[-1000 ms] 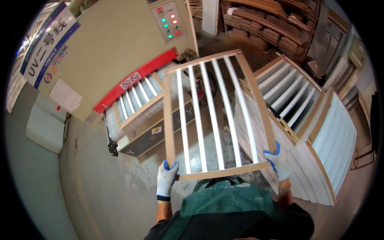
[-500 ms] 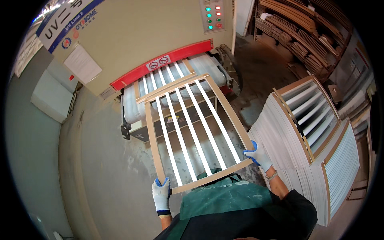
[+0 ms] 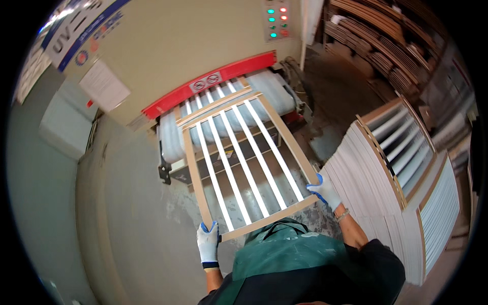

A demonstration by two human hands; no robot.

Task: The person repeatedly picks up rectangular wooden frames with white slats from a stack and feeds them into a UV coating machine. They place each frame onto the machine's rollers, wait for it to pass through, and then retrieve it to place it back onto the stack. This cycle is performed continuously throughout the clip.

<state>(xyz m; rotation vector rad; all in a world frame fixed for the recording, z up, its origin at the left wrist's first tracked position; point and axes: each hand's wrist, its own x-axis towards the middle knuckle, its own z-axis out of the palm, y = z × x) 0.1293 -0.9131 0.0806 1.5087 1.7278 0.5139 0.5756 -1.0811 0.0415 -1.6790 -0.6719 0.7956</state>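
Note:
Both hands hold a slatted frame (image 3: 197,185) with brown edges and several white bars, tilted up away from me. My left hand (image 3: 208,244), in a white and blue glove, is closed on its near left corner. At the near right corner my right hand (image 3: 325,190), gloved alike, is closed on the edge. The frame's far end reaches the conveyor (image 3: 170,134) of a large beige machine (image 3: 203,35). A second slatted frame (image 3: 218,108) lies on that conveyor, partly hidden beneath the machine's red guard bar (image 3: 173,96); the two frames lie edge to edge or nearly so.
To the right stands a tall stack of similar frames (image 3: 361,168), with another stack (image 3: 442,203) beside it. A control panel (image 3: 277,23) with lit buttons is on the machine. Racks of boards (image 3: 376,35) stand at the far right. Grey floor (image 3: 132,213) stretches to the left.
The second frame has gone farther under the red bar. My view has shifted slightly, and both hands still grip the near frame, which keeps close behind the second one.

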